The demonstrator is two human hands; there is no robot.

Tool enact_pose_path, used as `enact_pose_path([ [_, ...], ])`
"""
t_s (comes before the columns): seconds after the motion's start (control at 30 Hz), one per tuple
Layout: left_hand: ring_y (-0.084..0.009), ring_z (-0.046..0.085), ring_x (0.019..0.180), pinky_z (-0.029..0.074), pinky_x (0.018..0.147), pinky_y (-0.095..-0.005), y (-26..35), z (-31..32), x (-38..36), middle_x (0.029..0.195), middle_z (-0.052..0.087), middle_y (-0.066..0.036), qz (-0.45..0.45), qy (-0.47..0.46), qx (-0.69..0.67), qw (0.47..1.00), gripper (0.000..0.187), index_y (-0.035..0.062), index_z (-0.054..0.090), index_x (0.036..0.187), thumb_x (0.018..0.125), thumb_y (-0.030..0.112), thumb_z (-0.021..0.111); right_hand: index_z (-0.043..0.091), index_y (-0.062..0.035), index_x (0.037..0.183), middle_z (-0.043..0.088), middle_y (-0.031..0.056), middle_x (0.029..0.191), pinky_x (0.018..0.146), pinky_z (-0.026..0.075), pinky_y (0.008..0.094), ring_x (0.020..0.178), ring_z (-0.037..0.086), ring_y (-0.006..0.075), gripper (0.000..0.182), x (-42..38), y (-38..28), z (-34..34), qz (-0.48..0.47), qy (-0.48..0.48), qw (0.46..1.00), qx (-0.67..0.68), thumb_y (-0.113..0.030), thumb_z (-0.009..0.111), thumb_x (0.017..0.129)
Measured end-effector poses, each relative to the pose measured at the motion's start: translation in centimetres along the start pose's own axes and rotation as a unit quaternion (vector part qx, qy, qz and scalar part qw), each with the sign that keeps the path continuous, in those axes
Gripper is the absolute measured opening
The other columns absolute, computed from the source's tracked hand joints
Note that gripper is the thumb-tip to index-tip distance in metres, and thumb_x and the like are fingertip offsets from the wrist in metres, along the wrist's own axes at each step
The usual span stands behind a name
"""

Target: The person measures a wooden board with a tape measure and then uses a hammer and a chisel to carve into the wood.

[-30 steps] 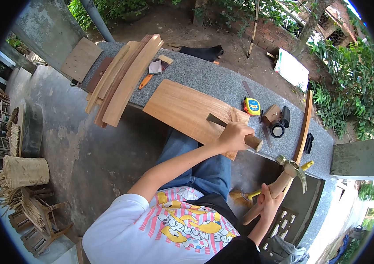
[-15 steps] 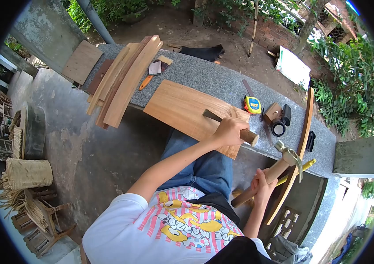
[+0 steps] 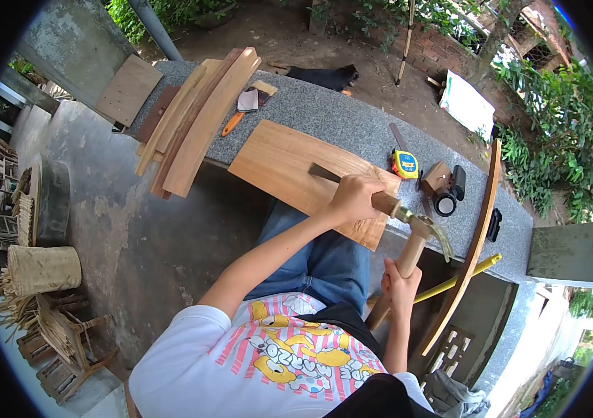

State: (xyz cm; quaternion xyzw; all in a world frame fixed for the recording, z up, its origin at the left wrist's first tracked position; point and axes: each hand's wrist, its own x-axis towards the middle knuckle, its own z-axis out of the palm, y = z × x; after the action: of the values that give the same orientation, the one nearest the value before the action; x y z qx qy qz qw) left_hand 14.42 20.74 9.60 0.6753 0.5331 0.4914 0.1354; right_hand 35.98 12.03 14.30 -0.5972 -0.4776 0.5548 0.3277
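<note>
At the bottom of the frame sits a person in a white printed shirt and blue jeans, both arms reaching up toward the middle. The right hand [image 3: 399, 284], right of centre and low, is wrapped tight around the wooden handle of a hammer [image 3: 413, 245]; the handle slants up and right, and the metal head meets the butt end of a chisel [image 3: 369, 194]. The left hand [image 3: 354, 198], just above and to the left, is closed in a full fist around the chisel's wooden handle. The chisel lies at a low slant, its dark blade pointing up-left with the tip resting on a flat wooden board [image 3: 296, 174].

The board lies at the centre of the frame on the near edge of a grey granite table [image 3: 338, 118], its lower right corner overhanging the person's lap. Right of the hands, a yellow tape measure [image 3: 405, 164], a small wooden block [image 3: 438, 177] and a black cylinder [image 3: 452, 191] sit close together on the table. A long curved wooden strip [image 3: 467, 254] leans against the table's right end, beside a yellow stick [image 3: 458, 279].

Farther up-left, a stack of curved planks [image 3: 195, 122] overhangs the table edge, with an orange-handled tool [image 3: 230, 124] just beside it. At the far left, on the concrete floor, stands a woven basket [image 3: 44, 269].
</note>
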Motion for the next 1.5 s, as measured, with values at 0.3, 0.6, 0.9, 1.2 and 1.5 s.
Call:
enact_pose_path([
  [0.3, -0.0267, 0.066, 0.071, 0.05, 0.06, -0.0366, -0.6, -2.9, 0.0, 0.073, 0.067, -0.006, -0.004, 0.009, -0.02, 1.0, 0.026, 0.0097, 0.067, 0.076, 0.053, 0.014, 0.079, 0.053, -0.0029, 0.066, 0.048, 0.0001, 0.05, 0.036, 0.031, 0.0221, 0.038, 0.044, 0.0072, 0.025, -0.9, -3.2, 0.0, -0.061, 0.042, 0.996, 0.044, -0.007, 0.067, 0.087],
  [0.6, -0.0274, 0.064, 0.066, 0.048, 0.058, -0.0376, -2.6, -4.4, -0.8, 0.068, 0.064, -0.008, 0.034, 0.031, -0.014, 0.999, 0.022, 0.0098, 0.065, 0.072, 0.053, 0.014, 0.076, 0.055, -0.0015, 0.065, 0.049, -0.001, 0.05, 0.036, 0.032, 0.0226, 0.039, 0.045, 0.0063, 0.026, 0.2, -3.3, 1.4, -0.026, 0.022, 0.996, -0.088, -0.012, 0.068, 0.086],
  [0.9, -0.0283, 0.063, 0.066, 0.048, 0.058, -0.0377, -4.1, -5.1, -0.6, 0.068, 0.063, -0.008, 0.023, 0.04, 0.011, 0.999, 0.021, 0.0084, 0.063, 0.069, 0.053, 0.013, 0.076, 0.052, -0.0033, 0.065, 0.049, -0.0007, 0.05, 0.036, 0.032, 0.0229, 0.039, 0.045, 0.0061, 0.027, 0.6, -3.0, 4.5, 0.013, -0.047, 0.996, -0.08, -0.013, 0.067, 0.086],
  [1.2, -0.0251, 0.063, 0.062, 0.047, 0.055, -0.0346, -3.7, -7.7, 0.0, 0.066, 0.063, -0.006, -0.009, 0.065, -0.016, 0.998, 0.018, 0.0085, 0.063, 0.069, 0.057, 0.011, 0.077, 0.053, -0.0022, 0.064, 0.049, -0.0006, 0.05, 0.038, 0.033, 0.0231, 0.04, 0.045, 0.006, 0.028, 1.0, -4.5, 6.7, -0.057, -0.025, 0.994, -0.088, -0.011, 0.066, 0.087],
  [1.5, -0.0252, 0.063, 0.063, 0.047, 0.055, -0.0336, -4.3, -9.5, 0.1, 0.067, 0.064, -0.006, -0.018, 0.089, -0.039, 0.995, 0.02, 0.008, 0.065, 0.072, 0.058, 0.012, 0.079, 0.05, -0.0046, 0.068, 0.045, -0.0012, 0.049, 0.035, 0.029, 0.0222, 0.037, 0.04, 0.0065, 0.025, 0.0, -7.4, 5.4, -0.088, -0.038, 0.995, -0.03, -0.006, 0.066, 0.087],
])
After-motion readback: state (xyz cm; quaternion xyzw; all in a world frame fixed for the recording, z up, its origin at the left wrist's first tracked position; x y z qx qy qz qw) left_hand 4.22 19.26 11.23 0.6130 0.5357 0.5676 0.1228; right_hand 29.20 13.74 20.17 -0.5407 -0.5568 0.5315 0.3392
